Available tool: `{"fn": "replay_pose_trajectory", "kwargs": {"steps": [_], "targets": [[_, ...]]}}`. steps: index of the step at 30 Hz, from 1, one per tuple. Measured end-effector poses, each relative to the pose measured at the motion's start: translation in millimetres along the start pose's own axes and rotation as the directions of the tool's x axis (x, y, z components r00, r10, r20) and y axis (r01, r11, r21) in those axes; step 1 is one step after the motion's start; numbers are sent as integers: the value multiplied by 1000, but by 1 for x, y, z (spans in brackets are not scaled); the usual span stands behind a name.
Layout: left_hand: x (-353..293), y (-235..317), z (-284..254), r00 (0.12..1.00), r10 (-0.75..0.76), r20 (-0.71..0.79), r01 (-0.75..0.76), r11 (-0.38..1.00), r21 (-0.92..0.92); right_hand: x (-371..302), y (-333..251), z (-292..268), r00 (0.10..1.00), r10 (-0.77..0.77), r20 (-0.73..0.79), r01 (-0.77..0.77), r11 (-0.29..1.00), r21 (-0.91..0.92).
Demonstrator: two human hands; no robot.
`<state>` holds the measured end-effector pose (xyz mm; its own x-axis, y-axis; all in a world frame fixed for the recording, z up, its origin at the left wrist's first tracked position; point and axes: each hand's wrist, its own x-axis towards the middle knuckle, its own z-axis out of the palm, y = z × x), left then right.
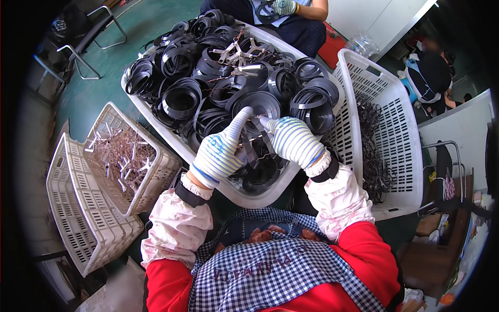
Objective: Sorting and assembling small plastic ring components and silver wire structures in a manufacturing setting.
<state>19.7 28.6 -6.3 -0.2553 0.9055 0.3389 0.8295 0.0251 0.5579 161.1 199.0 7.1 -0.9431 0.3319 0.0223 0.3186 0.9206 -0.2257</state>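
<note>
My left hand [219,157], in a white and blue striped glove, is closed on a flat black strip [250,150] with its thumb pointing up. My right hand [295,141], gloved alike, pinches the upper end of a black strip [265,136] beside it. Whether these are two ends of one strip I cannot tell. A thin reddish wire runs between the hands. Both hands are above the near part of a large white tub [253,200]. Coiled black strips [179,99] fill the tub, and white branched pieces with reddish wires [241,53] lie on top.
At left, a white crate [169,169] holds white pieces and reddish wires [127,158], beside more crates [78,208]. A tall white basket [397,151] with dark pieces [370,151] stands right. Opposite, a person's gloved hand [285,7] holds a black coil [266,13]. Chairs [83,39] stand farther off.
</note>
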Motion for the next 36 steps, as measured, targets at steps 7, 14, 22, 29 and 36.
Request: {"fn": "replay_pose_trajectory", "kwargs": {"steps": [7, 14, 22, 29, 36], "targets": [[1, -3, 1, 992, -76, -104, 56, 982, -183, 9, 8, -12, 997, 45, -55, -32, 975, 221], [2, -5, -7, 969, -202, -143, 85, 815, -574, 7, 10, -32, 956, 116, 269, -279, 73, 958], [6, -1, -8, 923, -378, -80, 163, 569, -806, 12, -1, -1, 997, 61, 47, -57, 184, 981], [6, -3, -6, 912, -376, -162, 105, 599, -794, 13, -9, 1, 992, 128, 20, -54, 272, 961], [9, -35, -32, 766, -581, -275, 36, 466, -884, 22, 55, -17, 829, 186, -527, 47, 916, 398]]}}
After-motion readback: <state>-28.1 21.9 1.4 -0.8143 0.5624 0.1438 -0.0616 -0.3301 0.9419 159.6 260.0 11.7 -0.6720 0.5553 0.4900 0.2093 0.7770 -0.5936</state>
